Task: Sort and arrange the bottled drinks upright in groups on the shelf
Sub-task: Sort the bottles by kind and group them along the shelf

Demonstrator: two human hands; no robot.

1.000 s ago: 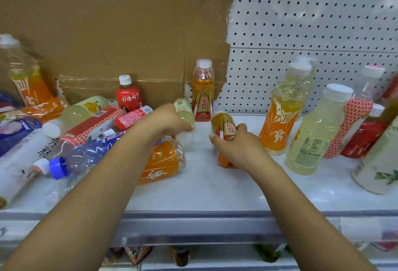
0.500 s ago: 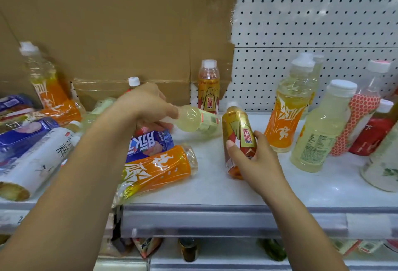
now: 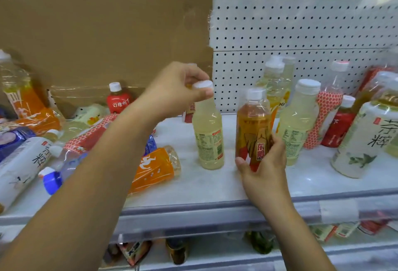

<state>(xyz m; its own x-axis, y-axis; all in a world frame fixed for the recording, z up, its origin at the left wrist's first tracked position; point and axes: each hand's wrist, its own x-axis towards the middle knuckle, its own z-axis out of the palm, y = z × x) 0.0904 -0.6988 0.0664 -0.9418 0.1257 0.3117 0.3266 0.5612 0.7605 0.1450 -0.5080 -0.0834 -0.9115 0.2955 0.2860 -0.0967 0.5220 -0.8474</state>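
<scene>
Head view: a white shelf [image 3: 215, 186] seen from in front and above, with a brown cardboard sheet [image 3: 97, 33] behind its left half and a white pegboard [image 3: 301, 29] behind its right.
Left hand [image 3: 178, 89]: fingers and thumb curled round the white cap of a pale yellow plastic bottle [image 3: 210, 137], pinching it from above. The bottle is upright mid-shelf; whether its base rests on the shelf I cannot tell.
Right hand [image 3: 265, 169]: wrapped round the lower body of an amber plastic bottle with a red-and-gold label [image 3: 253, 128], upright and just right of the pale one, not touching it.
Key relation: a matching pale yellow bottle with a white cap [image 3: 298, 124] stands to the right. The amber bottle sits between the pair, so it probably has to clear out first. Both held bottles have their long axes vertical, and the right hand is nearer the match.
Contents: both held bottles look filled almost to the neck.
Unsorted: at the left an orange-labelled bottle [image 3: 155, 167], a clear bottle with a blue cap [image 3: 56, 176] and a tall white bottle [image 3: 19, 169] lie on their sides, nearer the left hand.
Sorted side: a large white tea bottle [image 3: 366, 141] stands upright at the far right.
</scene>
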